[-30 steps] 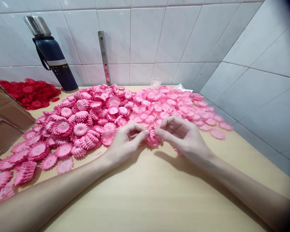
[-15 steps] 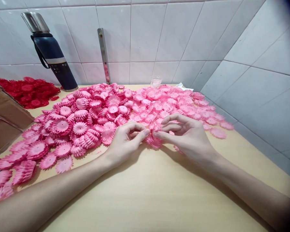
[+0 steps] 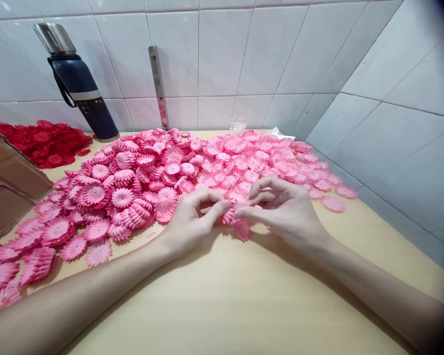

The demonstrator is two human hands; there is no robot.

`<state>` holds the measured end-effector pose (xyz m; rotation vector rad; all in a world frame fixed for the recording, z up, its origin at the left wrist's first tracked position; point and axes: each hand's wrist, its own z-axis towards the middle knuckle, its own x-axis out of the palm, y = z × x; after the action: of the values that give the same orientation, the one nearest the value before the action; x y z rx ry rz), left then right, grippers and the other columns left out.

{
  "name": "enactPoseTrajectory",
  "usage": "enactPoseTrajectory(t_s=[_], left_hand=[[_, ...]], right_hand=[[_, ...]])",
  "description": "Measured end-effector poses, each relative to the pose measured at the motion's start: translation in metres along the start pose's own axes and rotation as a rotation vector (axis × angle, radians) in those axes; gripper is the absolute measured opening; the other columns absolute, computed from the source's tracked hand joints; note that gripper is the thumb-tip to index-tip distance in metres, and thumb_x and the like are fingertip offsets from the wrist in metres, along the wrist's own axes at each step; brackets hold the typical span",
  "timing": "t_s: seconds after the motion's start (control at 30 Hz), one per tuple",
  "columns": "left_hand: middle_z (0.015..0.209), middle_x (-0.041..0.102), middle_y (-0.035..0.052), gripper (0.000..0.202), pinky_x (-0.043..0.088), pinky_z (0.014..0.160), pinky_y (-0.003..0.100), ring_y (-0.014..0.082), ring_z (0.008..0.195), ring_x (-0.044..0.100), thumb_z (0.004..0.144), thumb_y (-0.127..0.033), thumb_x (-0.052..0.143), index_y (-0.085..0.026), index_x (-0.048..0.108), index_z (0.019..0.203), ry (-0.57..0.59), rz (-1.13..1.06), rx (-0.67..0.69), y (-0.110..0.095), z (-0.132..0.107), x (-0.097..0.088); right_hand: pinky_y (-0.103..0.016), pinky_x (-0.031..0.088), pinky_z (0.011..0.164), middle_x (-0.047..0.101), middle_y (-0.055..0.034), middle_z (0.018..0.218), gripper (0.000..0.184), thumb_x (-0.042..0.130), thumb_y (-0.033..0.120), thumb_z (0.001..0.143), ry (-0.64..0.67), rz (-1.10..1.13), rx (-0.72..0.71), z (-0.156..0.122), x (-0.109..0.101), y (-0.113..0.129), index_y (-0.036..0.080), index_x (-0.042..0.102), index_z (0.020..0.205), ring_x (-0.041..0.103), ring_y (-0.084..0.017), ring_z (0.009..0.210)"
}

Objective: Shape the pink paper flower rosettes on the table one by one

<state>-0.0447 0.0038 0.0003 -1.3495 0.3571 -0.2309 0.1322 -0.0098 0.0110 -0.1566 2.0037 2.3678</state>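
Note:
Both hands meet at the near edge of a wide heap of pink flower-shaped pieces [image 3: 170, 167]. My left hand [image 3: 194, 214] is closed in a pinch, thumb against forefinger, on a pink flower piece [image 3: 228, 216] with a frilled edge. Close beside it, my right hand [image 3: 283, 209] pinches between thumb and fingers at a paler pink petal piece [image 3: 241, 229], which hangs just below the fingertips. The pieces partly overlap there, and the fingers hide where they touch.
A dark blue flask [image 3: 87, 96] stands at the back left near a pile of red flower pieces [image 3: 40, 143]. A cardboard box [image 3: 15, 177] is at the left edge. A small clear cup [image 3: 238, 126] stands behind the heap, against the tiled wall [image 3: 222, 54].
The pink piece between my hands has turned and now shows lower, with a petal hanging below the right fingertips. Both hands stay in nearly the same place.

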Motion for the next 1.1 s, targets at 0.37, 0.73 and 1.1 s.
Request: enactPoseTrajectory(t_s=[0.37,0.73,1.1], left_hand=[[0.063,0.05,-0.0035,0.025,0.042,0.057,0.018,0.0071,0.059,0.047,0.083,-0.034,0.059,-0.014,0.056,0.068,-0.24,-0.04,-0.061,0.001,0.003,-0.003],[0.08,0.068,0.0049,0.018,0.052,0.067,0.023,0.0142,0.074,0.062,0.075,-0.03,0.069,-0.013,0.072,0.078,-0.137,-0.08,-0.071,-0.001,0.003,-0.001],[0.08,0.069,0.0064,0.015,0.052,0.065,0.023,0.0153,0.073,0.063,0.077,-0.027,0.067,-0.012,0.072,0.076,-0.063,-0.043,-0.043,-0.001,0.003,-0.001]], right_hand=[[-0.032,0.051,0.062,0.056,0.0007,0.073,0.029,0.08,0.034,0.064,-0.417,0.034,-0.083,0.014,-0.012,-0.013,0.023,0.056,0.077,0.06,-0.017,0.069],[-0.04,0.054,0.078,0.067,-0.0049,0.093,0.042,0.08,0.03,0.065,-0.021,-0.303,-0.341,-0.005,0.005,-0.008,0.025,0.059,0.102,0.064,-0.025,0.091],[-0.03,0.056,0.062,0.068,-0.0037,0.081,0.028,0.075,0.023,0.069,-0.061,-0.075,-0.171,-0.004,0.006,-0.005,0.022,0.059,0.093,0.067,-0.02,0.076]])
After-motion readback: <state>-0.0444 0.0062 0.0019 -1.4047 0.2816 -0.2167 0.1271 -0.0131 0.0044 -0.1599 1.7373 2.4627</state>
